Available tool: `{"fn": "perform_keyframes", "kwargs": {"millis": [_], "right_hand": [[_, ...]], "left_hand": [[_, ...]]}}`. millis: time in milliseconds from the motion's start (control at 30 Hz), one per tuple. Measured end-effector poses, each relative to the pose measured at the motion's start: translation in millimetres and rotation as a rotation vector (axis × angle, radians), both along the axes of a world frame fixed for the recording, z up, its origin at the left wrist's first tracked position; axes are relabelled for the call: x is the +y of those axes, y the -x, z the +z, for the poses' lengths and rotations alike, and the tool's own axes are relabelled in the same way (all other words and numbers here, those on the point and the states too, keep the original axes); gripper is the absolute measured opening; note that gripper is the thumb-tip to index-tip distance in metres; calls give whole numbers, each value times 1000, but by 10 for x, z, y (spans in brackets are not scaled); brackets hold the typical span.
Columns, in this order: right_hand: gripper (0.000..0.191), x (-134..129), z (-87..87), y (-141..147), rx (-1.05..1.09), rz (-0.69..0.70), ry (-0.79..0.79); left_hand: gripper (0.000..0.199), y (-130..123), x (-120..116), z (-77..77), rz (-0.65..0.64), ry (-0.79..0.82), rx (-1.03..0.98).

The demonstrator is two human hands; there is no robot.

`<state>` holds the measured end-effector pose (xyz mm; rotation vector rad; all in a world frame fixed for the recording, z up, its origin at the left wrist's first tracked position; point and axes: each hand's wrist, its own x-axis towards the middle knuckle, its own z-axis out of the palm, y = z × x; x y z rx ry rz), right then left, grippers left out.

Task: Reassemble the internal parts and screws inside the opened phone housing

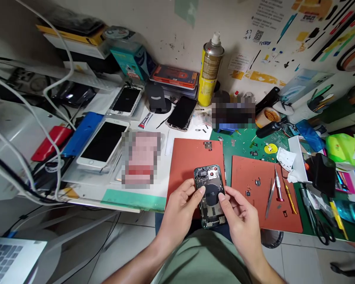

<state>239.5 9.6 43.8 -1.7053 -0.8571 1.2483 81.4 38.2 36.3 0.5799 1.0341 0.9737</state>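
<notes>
An opened smartphone (212,197), its inner parts and a round dark charging coil facing up, is held between both hands over the near edge of a red-brown mat (186,161). My left hand (182,205) grips its left side, thumb on the inner face. On the opposite side my right hand (241,211) holds the right edge, thumb near the coil. A small metal part (208,145) lies on the mat beyond the phone. To the right, a second red-brown mat (245,213) bears tweezers (270,199), a silver screwdriver (278,185), a gold screwdriver (290,196) and several tiny parts.
A white phone (103,144) and a dark-screened phone (182,113) lie to the left and behind. A yellow spray can (210,71) stands by the wall. Scissors (324,232) rest at the right edge. White cables (49,94) hang at the far left.
</notes>
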Motion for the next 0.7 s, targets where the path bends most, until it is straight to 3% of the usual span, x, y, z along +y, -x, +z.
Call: {"fn": "perform_keyframes", "kwargs": {"millis": [233,700], "right_hand": [[49,135,-66,36,-217,-34,-171],[53,193,-81,69,-354,-15,-159]], "left_hand": [[42,-60,9,35,-53,-14,58],[41,-94,0,75,-73,-6,64]]}}
